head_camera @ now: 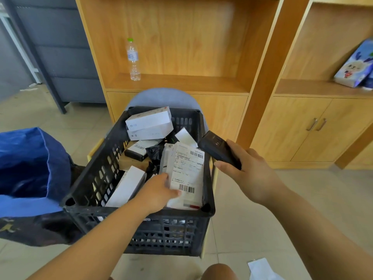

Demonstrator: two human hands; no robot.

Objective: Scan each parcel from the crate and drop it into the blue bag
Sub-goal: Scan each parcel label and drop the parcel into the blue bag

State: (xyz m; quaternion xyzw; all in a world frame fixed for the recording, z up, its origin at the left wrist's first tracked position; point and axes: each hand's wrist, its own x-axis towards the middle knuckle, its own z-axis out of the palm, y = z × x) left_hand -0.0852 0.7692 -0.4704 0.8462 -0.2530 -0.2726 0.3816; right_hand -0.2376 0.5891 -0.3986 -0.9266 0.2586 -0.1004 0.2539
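While several boxes remain in the black crate (139,201), we judge the job far from finished. Our left hand (159,193) grips a labelled white parcel (186,174) propped against the crate's right wall, and our right hand (248,168), just right of the crate, is closed around the black scanner (219,149). The blue bag (30,168) gapes left of the crate; its contents are hard to make out

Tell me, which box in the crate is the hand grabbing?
The left hand grips the white parcel with the big shipping label and barcodes, at the crate's near right. The other boxes lie untouched.
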